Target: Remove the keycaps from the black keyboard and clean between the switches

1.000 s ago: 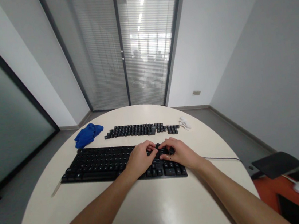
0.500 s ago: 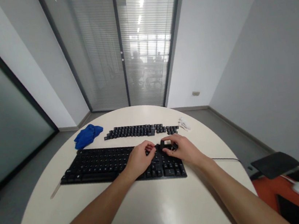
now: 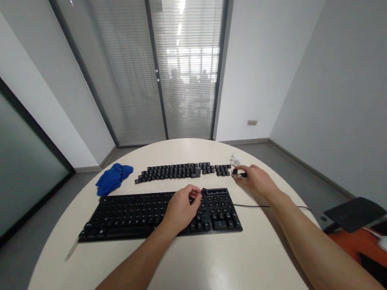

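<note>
A black keyboard [image 3: 127, 215] lies on the round table. My left hand [image 3: 184, 208] rests over its right part, fingertips curled close to the thumb above the keys; whatever may be between them is too small to make out. Beyond the keyboard's right end, my right hand [image 3: 257, 181] pinches a small black keycap [image 3: 235, 172] low over the tabletop. Another dark piece shows under its fingers, its kind unclear. Just left of these fingertips, loose black keycaps [image 3: 172, 171] are laid out in rows, with a small group [image 3: 222, 170] at the right end.
A crumpled blue cloth [image 3: 114, 178] lies at the table's left, and a white crumpled item [image 3: 235, 159] behind my right hand. A thin pale stick [image 3: 72, 250] sits by the keyboard's left corner. The keyboard cable [image 3: 253, 205] runs right, under my forearm. An orange chair [image 3: 349, 248] stands at the right.
My right hand has moved right and away from me, from over the keyboard's upper right to the end of the keycap rows, carrying the keycap. My left hand has stayed in place.
</note>
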A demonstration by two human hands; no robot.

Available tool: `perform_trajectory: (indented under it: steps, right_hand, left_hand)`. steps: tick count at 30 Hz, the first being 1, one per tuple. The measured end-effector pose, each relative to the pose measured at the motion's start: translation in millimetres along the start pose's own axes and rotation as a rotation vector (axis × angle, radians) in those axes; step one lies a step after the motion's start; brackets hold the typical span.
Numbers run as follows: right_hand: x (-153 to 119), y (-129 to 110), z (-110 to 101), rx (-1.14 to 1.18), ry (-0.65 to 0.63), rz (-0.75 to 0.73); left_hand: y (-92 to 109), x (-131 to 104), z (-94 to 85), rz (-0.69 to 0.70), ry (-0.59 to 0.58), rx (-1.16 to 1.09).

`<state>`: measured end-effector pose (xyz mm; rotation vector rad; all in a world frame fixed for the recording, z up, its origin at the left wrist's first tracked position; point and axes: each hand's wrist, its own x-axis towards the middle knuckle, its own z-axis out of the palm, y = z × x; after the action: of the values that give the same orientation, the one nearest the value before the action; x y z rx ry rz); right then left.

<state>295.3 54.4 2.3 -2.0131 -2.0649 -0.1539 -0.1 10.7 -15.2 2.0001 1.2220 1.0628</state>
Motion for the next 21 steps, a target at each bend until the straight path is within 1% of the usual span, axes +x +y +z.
perform_trajectory:
  steps: [5, 15, 17, 21]
  right_hand:
    - [1.3, -2.0, 5.6, 0.002, -0.012, -0.039]
    - [1.8, -3.7, 8.7, 0.031, -0.002, -0.043]
    - [2.2, -2.2, 9.1, 0.039, 0.018, -0.023]
    - [3.7, 2.1, 12.1, 0.029, 0.036, 0.095]
  left_hand:
    - [1.0, 0.3, -0.1, 0.003, -0.001, 0.007]
    - [0.3, -0.3, 0.0, 0.003, -0.003, 0.02]
    - [0.9, -0.4, -0.5, 0.0, -0.005, 0.02]
    - [3.9, -0.8, -2.3, 0.004, -0.01, 0.017]
